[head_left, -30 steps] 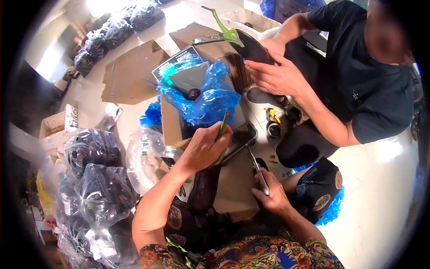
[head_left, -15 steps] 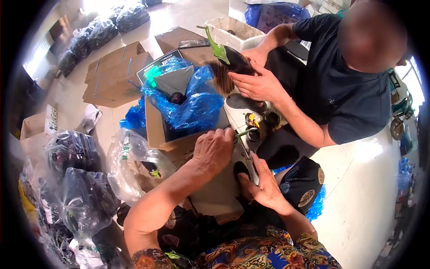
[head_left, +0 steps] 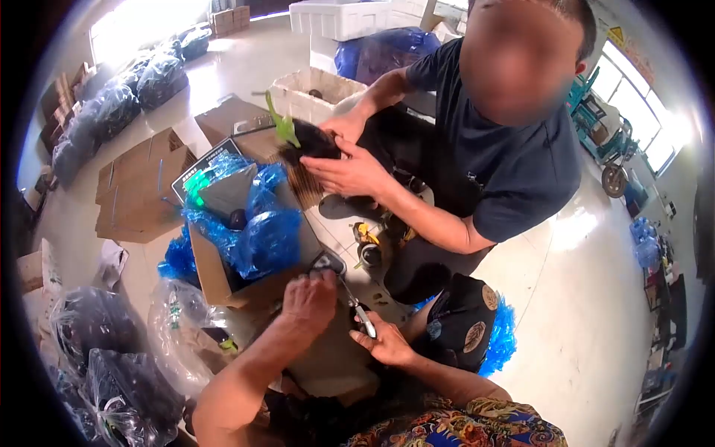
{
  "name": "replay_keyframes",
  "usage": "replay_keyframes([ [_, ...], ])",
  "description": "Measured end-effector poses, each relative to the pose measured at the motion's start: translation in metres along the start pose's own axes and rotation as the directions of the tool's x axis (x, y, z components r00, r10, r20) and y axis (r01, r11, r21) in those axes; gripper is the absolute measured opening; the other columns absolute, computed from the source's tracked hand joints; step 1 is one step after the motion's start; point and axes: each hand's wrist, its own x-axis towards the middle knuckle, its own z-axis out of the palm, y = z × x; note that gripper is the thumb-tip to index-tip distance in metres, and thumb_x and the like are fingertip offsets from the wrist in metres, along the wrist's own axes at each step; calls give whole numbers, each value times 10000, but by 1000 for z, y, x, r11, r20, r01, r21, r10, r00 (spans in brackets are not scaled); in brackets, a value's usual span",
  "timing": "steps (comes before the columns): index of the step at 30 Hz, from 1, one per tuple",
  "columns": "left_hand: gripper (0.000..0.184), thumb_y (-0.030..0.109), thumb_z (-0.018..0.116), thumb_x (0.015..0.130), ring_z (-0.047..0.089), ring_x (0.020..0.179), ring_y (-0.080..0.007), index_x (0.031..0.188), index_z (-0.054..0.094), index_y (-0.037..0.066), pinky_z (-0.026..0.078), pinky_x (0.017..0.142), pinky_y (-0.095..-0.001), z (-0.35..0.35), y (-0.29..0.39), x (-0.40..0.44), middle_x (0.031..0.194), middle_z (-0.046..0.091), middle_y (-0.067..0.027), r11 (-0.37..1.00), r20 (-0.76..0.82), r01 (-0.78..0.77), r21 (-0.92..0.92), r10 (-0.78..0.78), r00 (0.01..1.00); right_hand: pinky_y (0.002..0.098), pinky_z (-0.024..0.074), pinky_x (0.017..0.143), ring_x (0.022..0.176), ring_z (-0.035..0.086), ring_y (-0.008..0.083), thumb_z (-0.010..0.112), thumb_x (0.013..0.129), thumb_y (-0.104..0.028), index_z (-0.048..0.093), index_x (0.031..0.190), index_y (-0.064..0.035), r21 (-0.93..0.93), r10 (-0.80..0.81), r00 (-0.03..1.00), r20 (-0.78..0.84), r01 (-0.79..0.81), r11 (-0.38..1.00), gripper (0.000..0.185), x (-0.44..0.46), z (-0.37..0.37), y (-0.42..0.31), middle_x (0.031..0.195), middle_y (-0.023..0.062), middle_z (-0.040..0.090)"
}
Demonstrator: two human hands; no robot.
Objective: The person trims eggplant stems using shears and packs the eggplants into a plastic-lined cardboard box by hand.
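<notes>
My right hand (head_left: 383, 340) is closed around the silver handle of a pair of shears (head_left: 364, 319), whose narrow end points up toward my left hand. Curled at the front corner of a cardboard box (head_left: 206, 272), my left hand (head_left: 309, 304) has its fingertips turned away, so what they grip is hidden. Blue plastic film (head_left: 269, 235) lines the box, and a dark eggplant (head_left: 237, 219) shows inside it. Across from me, a co-worker's two hands (head_left: 350, 164) hold a large dark eggplant (head_left: 313, 141) with a green stem.
Clear bags of dark eggplants (head_left: 130, 384) stand at my left, beside a translucent bag (head_left: 182, 339). Flattened cardboard (head_left: 141, 182) and a white foam box (head_left: 316, 93) lie farther back. The co-worker's shoes (head_left: 370, 253) are close to the box.
The view has tilted up and turned right, so everything sits farther left. The green stem seen by my left hand no longer shows there. The co-worker still holds the eggplant.
</notes>
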Motion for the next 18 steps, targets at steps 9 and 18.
replay_keyframes([
  [9, 14, 36, 539, 902, 595, 694, -412, 893, 547, 30, 464, 580, -449, -83, -66, -13, 736, 576, -211, 910, -461, 82, -407, -282, 841, 355, 188, 1155, 1375, 263, 305, 675, 763, -192, 235, 1431, 27, 76, -10, 991, 133, 0, 997, 828, -11, 42, 114, 1439, 185, 281],
  [18, 357, 260, 633, 859, 598, 815, -376, 1130, 529, 52, 472, 703, -426, -195, -142, -170, 894, 596, -224, 890, -220, 453, -55, -453, 864, 359, 485, 704, 815, 611, 240, 611, 901, -278, 549, 1188, 8, 142, 553, 745, 373, -635, 759, 409, -28, 47, 136, 943, 107, 610],
])
